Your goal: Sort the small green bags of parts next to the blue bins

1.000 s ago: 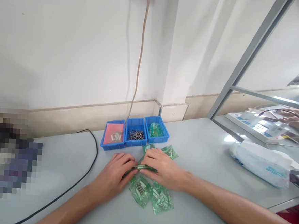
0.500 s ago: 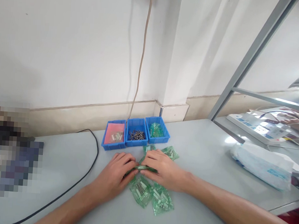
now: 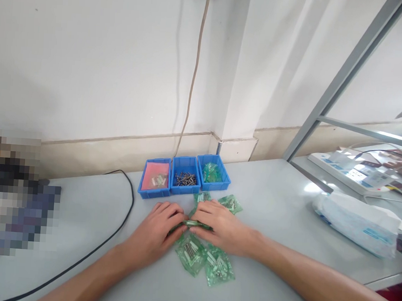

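Between my two hands is a green plastic bag [image 3: 196, 223], its top edge pinched from both sides. My left hand [image 3: 161, 228] is closed on the bag's left end, and my right hand [image 3: 216, 225] grips its right end; fingers hide much of it. Just in front lie two green bags, one with screws and pale plugs [image 3: 190, 253] and another with pale pieces [image 3: 219, 265]. Beyond my right hand, more filled green bags show, one at the right [image 3: 231, 203] and one partly covered [image 3: 203, 197].
Three blue bins stand in a row: one with a pink bag [image 3: 155, 177], one with screws [image 3: 185, 179], one with green bags [image 3: 212, 173]. A black cable [image 3: 120, 227] curves at left. A tissue pack [image 3: 356, 225], power strip [image 3: 347, 172] and metal frame post [image 3: 343, 82] are at right.
The view has shifted slightly, so everything sits a little further right and higher. Both hands keep hold of the same green bag, almost unmoved.
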`<act>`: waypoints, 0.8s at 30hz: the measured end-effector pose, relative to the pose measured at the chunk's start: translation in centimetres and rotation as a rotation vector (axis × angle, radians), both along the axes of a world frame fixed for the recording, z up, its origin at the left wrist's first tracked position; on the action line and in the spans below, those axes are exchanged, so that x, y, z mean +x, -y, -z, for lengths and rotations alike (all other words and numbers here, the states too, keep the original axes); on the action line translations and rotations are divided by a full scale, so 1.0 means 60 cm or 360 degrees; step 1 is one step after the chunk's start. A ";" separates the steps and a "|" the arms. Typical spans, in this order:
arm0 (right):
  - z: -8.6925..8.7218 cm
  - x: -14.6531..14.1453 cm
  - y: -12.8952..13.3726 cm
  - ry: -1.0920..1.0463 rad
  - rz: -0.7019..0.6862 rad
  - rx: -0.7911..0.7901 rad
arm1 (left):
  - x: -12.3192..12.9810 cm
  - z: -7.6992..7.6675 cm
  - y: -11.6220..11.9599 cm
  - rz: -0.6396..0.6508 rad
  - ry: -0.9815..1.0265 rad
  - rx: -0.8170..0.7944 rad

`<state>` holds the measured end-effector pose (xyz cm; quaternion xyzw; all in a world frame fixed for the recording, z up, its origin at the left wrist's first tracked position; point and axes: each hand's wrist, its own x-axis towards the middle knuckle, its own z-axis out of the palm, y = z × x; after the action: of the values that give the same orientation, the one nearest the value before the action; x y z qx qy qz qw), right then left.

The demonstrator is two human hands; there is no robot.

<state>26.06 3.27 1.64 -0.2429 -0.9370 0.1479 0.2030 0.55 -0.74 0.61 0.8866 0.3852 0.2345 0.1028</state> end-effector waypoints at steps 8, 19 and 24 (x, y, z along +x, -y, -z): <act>0.000 0.000 0.000 -0.0015 -0.0001 0.0018 | 0.000 -0.002 0.001 0.0000 0.0003 0.0014; 0.002 -0.001 0.000 -0.0010 0.0003 0.0033 | -0.001 -0.003 0.001 0.0002 0.0006 0.0024; 0.004 -0.001 -0.001 -0.0019 0.0001 0.0033 | -0.001 -0.002 0.001 0.0000 0.0010 0.0011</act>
<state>26.02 3.32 1.42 -0.2401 -0.9371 0.1395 0.2113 0.46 -0.80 0.73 0.8862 0.3841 0.2386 0.1011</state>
